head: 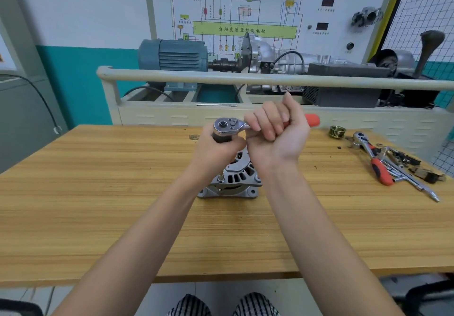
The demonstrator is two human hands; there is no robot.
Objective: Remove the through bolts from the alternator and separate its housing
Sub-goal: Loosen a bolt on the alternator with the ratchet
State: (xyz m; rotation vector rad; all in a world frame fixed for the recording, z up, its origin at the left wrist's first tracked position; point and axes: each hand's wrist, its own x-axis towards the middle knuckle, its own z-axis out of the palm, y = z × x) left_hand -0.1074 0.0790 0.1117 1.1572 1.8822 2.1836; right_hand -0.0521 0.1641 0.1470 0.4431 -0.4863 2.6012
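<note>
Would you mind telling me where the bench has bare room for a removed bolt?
The table is bare left of the alternator and along the near edge. The far right is crowded with a spare ratchet and loose parts.

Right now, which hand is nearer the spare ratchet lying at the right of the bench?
Right. The right hand grips the working ratchet's handle, closer to the spare ratchet; the left hand sits farther left, under that ratchet's head.

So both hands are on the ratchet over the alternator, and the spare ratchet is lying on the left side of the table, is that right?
Not quite. The head view shows the spare ratchet on the right side of the table, not the left. The rest holds: the left hand and right hand are both on the ratchet over the alternator.
</note>
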